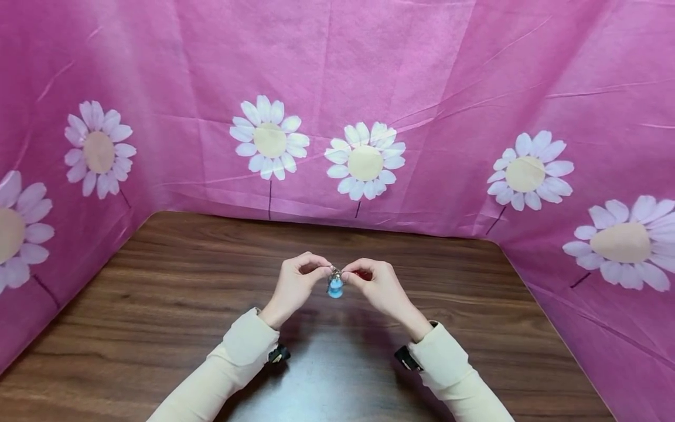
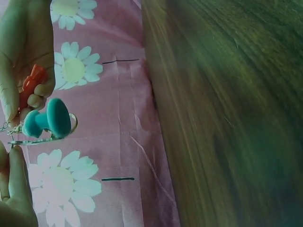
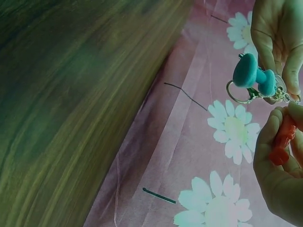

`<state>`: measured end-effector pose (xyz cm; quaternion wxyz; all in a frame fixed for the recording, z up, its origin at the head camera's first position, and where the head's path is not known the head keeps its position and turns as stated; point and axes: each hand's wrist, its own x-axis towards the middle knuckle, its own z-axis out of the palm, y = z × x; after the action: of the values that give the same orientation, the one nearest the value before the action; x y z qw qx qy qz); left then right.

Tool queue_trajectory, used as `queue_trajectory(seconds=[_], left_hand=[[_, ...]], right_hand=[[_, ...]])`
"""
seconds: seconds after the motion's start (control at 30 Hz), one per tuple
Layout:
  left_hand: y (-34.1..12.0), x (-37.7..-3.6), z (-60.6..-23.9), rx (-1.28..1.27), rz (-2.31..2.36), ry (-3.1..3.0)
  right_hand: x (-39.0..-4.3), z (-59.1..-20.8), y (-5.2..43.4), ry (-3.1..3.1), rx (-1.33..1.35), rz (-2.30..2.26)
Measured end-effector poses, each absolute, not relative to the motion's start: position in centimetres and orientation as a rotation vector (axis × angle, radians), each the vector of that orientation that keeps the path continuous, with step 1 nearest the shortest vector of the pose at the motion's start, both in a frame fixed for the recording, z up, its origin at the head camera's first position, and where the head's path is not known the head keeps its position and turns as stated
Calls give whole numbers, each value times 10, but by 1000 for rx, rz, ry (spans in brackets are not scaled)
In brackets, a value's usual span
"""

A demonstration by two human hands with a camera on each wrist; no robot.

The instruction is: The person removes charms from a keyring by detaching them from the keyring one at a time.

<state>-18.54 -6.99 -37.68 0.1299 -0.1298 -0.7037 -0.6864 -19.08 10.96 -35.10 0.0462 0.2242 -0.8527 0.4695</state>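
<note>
A blue-green pushpin-shaped charm [image 2: 49,120] hangs from metal links between the two hands, over the table. My left hand [image 1: 296,284] pinches the metal part at the left of the keychain between thumb and finger. From the other side, my right hand [image 1: 378,285] pinches a small chain link at its fingertips. A red charm [image 3: 283,142] is tucked under the curled fingers of the right hand, partly hidden by them. A metal key ring [image 3: 235,94] dangles beside the blue-green charm in the right wrist view.
The brown wood-grain table [image 1: 184,281] spreads beneath both hands. Pink cloth [image 1: 411,58] printed with white daisies encloses its back and sides. Dark wrist devices [image 1: 408,357] show at the sleeve cuffs.
</note>
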Motion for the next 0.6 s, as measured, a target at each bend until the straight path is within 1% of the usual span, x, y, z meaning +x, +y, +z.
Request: queue_trajectory(seconds=[0.6], left_hand=[[-66,-188,-381,-428,-2007,-2236]], right_hand=[[-192,-356,112,-2603,617,1438]])
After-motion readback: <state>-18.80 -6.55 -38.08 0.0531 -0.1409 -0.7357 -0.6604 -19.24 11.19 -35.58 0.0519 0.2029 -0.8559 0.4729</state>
